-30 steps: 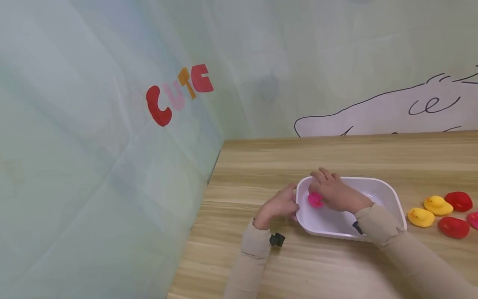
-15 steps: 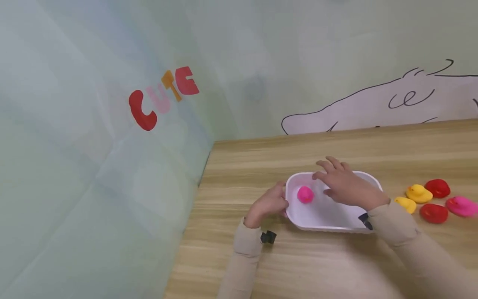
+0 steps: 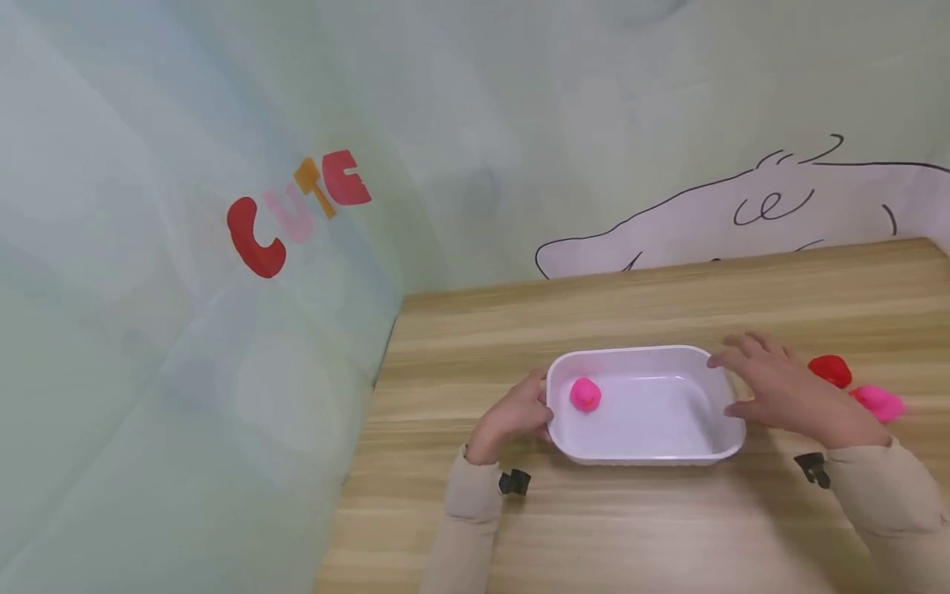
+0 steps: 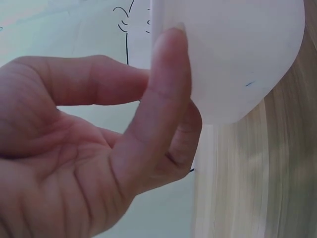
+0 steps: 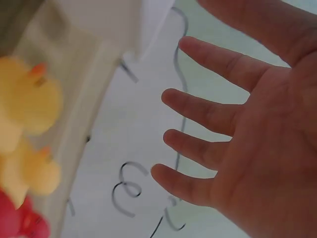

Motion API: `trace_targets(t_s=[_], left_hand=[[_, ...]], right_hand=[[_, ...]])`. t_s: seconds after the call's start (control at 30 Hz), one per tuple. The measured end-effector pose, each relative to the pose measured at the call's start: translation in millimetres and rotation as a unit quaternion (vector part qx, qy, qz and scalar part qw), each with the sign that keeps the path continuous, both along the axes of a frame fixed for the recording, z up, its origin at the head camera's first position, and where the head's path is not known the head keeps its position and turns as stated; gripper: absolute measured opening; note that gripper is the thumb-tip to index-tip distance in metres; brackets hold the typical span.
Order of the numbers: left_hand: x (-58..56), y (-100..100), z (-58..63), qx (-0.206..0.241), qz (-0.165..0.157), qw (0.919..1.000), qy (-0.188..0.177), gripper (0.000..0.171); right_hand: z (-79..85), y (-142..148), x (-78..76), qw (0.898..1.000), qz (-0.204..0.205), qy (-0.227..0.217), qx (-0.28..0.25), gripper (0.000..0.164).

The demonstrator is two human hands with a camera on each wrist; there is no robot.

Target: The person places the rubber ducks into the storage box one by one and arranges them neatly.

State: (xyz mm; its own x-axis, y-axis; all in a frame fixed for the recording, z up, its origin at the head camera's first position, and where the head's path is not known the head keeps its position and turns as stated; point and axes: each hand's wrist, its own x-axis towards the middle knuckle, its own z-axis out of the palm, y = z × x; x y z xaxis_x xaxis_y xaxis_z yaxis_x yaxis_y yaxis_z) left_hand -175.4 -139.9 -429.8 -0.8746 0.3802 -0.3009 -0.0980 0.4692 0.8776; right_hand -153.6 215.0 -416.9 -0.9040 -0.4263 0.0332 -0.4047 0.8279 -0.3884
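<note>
A white plastic tray (image 3: 646, 421) rests on the wooden table, a pink rubber duck (image 3: 585, 395) inside at its left end. My left hand (image 3: 512, 417) grips the tray's left rim; in the left wrist view, the thumb and fingers pinch the tray wall (image 4: 237, 59). At the right end, my right hand (image 3: 794, 392) hovers with its fingers spread, holding nothing, and overlaps the tray's corner in the head view. Two yellow rubber ducks (image 5: 34, 99) show at the left of the right wrist view, hidden behind the hand in the head view.
Right of the right hand lie a red duck (image 3: 830, 370) and another pink duck (image 3: 879, 403). A fabric wall with the letters CUTE (image 3: 256, 239) stands at the left. Behind the table (image 3: 475, 322) hangs a backdrop with a line drawing (image 3: 668, 235).
My right hand has let go of the pink duck in the tray and moved right, past the tray's right end. The left hand keeps its grip on the rim. The head view has shifted right.
</note>
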Motion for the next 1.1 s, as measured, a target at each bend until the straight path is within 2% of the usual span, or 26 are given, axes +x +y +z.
trace_targets(t_s=[0.1, 0.27, 0.57, 0.73, 0.93, 1.1], left_hand=[[-0.1, -1.8, -2.2, -0.003, -0.005, 1.0000, 0.004, 0.068], [-2.4, -2.4, -2.6, 0.002, -0.010, 0.9999, 0.005, 0.069], [-4.5, -3.7, -7.0, 0.012, -0.014, 0.9998, 0.000, 0.070], [-3.2, -3.7, -6.1, 0.021, -0.027, 0.9994, 0.004, 0.071], [-1.3, -3.4, -4.3, 0.014, -0.019, 0.9997, 0.006, 0.073], [-1.1, -3.0, -3.9, 0.010, -0.025, 0.9996, 0.010, 0.072]], right_hand=[[-11.3, 18.1, 5.0, 1.000, -0.020, -0.007, -0.005, 0.061], [-20.0, 38.5, 7.3, 0.999, -0.049, -0.014, 0.001, 0.054], [-33.3, 48.0, 1.3, 0.996, -0.077, -0.036, 0.027, 0.033], [-40.0, 48.3, 0.7, 0.997, -0.074, -0.029, 0.022, 0.026], [-39.1, 47.2, -1.3, 0.997, -0.064, -0.016, 0.030, 0.025], [-25.1, 47.9, -2.4, 0.998, -0.055, -0.002, 0.037, 0.025]])
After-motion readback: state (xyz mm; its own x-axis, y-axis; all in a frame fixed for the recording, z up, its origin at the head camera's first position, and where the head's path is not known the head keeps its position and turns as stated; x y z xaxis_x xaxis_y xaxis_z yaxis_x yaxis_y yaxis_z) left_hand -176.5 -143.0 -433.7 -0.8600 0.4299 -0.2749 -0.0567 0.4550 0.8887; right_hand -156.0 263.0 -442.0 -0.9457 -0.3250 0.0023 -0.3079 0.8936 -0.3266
